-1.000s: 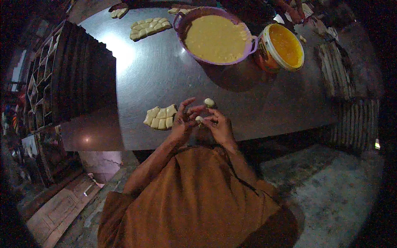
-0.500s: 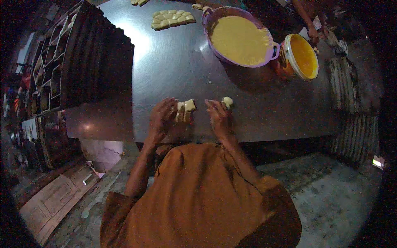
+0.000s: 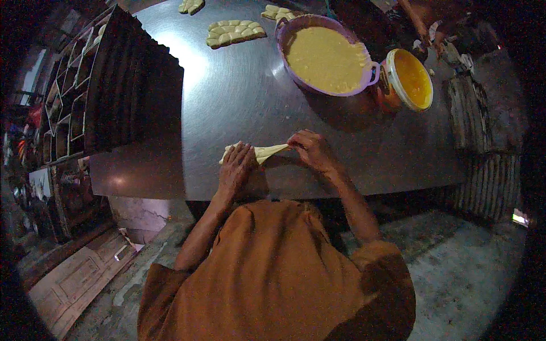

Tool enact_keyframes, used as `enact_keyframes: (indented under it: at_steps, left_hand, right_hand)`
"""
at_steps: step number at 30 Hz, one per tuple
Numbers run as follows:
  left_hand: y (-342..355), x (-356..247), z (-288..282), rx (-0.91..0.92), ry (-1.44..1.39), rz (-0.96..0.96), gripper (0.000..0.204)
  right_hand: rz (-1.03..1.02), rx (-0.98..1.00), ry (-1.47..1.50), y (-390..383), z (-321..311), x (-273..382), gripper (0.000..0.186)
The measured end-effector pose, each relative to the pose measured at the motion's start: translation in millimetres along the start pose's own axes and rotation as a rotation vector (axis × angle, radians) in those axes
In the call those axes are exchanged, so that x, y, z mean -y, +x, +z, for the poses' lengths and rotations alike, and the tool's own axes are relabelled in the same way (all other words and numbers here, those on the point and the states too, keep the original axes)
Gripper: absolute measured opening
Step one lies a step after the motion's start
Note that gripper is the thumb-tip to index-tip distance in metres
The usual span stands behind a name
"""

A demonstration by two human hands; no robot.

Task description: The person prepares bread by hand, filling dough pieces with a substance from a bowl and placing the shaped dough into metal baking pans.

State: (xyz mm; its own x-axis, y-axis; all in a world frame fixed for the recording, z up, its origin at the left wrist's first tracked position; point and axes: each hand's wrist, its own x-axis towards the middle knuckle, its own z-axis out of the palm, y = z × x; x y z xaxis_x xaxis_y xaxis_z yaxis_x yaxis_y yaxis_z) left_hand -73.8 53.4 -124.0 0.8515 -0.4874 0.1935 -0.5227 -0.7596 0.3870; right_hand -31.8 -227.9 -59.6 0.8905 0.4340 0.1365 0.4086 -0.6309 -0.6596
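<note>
A pale strip of dough [image 3: 269, 151] lies on the metal table near its front edge, drawn out thin toward the right. My left hand [image 3: 236, 169] rests flat over its thicker left part, fingers stretched out, with a bit of dough showing past them. The narrow right end is pinched in the closed fingers of my right hand [image 3: 313, 150], slightly off to the right. What lies beneath my left palm is hidden.
Scored dough slabs [image 3: 236, 34] sit at the far side. A purple basin [image 3: 372, 74] of pale yellow batter-like mass stands beyond my right hand, beside a tilted bucket [image 3: 392, 68] with yellow contents. Dark stacked trays [image 3: 128, 85] rise at left. Another person's arm [image 3: 416, 20] shows far right.
My left hand has shifted right onto the dough and flattened. My right hand now grips the dough's end, and the strip is stretched between them. The small round piece no longer shows.
</note>
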Motion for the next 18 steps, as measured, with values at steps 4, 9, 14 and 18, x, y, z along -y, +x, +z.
enact_keyframes:
  at_steps: [4, 9, 14, 18]
  left_hand:
    - [-3.8, 4.2, 6.8, 0.003, 0.024, -0.026, 0.053]
    - [1.3, 1.4, 2.5, 0.067, 0.027, -0.053, 0.055]
    - [6.7, -5.6, -5.1, 0.086, -0.001, -0.082, 0.05]
    - [6.9, -12.1, -11.0, 0.095, 0.004, -0.122, 0.048]
  right_hand:
    - [0.056, 0.073, -0.012, 0.7, -17.2, 17.9, 0.029]
    - [-0.027, 0.144, -0.064, -4.7, 46.8, 21.1, 0.034]
    - [-0.194, 0.093, -0.302, -16.2, 78.0, -4.0, 0.029]
    - [0.158, 0.531, -0.428, 20.3, -17.0, 43.4, 0.029]
